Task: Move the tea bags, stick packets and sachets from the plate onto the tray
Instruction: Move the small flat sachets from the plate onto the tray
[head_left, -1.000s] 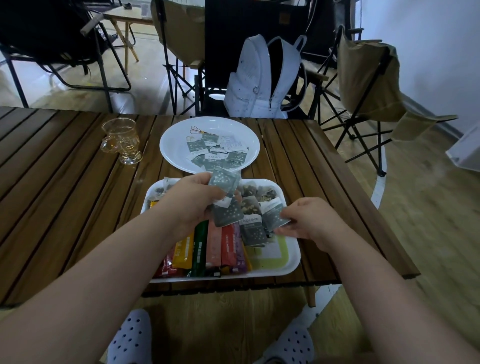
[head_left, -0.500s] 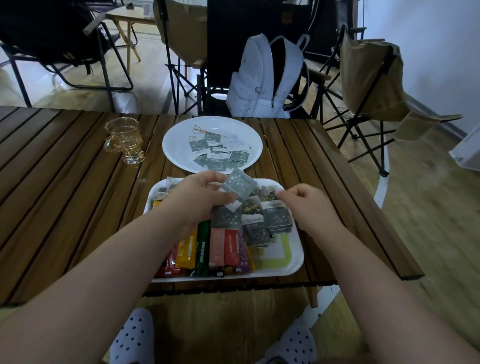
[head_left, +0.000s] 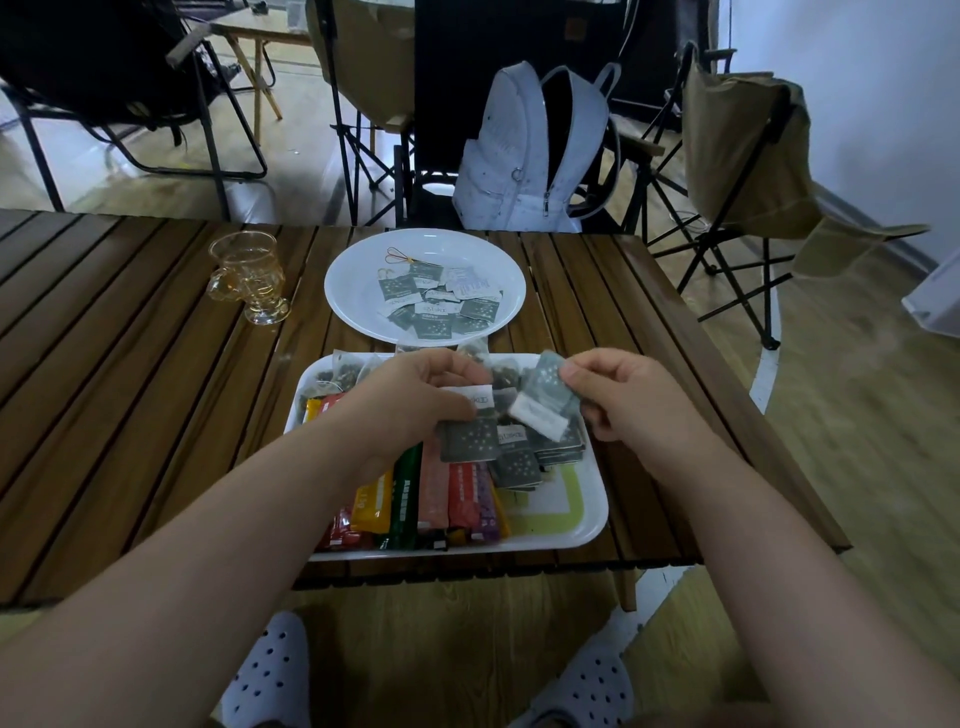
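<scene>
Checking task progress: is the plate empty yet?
No, a heap of dark sachets lies on the white plate.

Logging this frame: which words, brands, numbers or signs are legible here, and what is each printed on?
None can be read for certain.
Left sachet, held by the left hand: white label print blurred.
Right sachet, pinched by the right hand: white strip, nothing legible.
Plate sachets on the plate: print too small.
Stick packets on the tray: lettering blurred.
</scene>
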